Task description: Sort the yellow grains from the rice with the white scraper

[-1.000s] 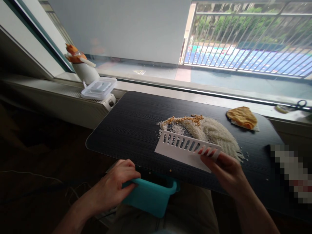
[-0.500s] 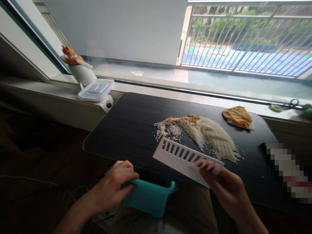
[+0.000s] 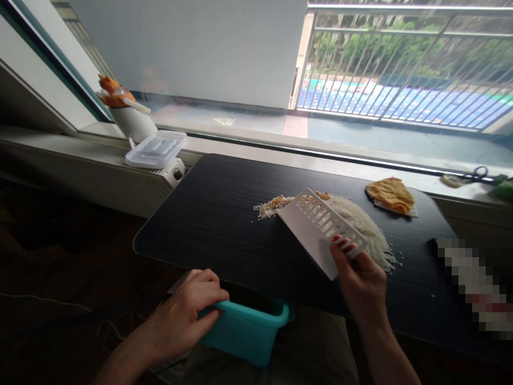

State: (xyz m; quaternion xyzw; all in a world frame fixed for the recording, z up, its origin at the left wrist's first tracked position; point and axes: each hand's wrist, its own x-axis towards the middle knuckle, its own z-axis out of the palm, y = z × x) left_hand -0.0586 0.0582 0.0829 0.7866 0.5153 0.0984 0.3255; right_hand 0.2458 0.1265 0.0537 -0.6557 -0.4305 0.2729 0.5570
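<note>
My right hand (image 3: 363, 278) grips one end of a white slotted plastic plate (image 3: 306, 235), tilted over the black table. Behind and partly under it lies a spread of white rice grains (image 3: 371, 227), with yellow beans (image 3: 277, 202) along its far left side; the plate hides the middle of this spread. At the table's near edge, my left hand (image 3: 200, 302) is closed on the rim of a turquoise plastic bin (image 3: 244, 334). The bin sits below the tabletop, against my lap, and its inside is mostly dark.
A folded yellow cloth (image 3: 390, 195) lies at the table's far right. A clear plastic lid (image 3: 157, 148) and a white container with an orange figure (image 3: 130, 115) stand on the radiator side. Scissors (image 3: 476, 174) rest on the windowsill. The black table (image 3: 192, 214) stands against it.
My right hand has moved the slotted plate away from me and turned it, so it now covers part of the rice and beans. My left hand stays on the bin's rim.
</note>
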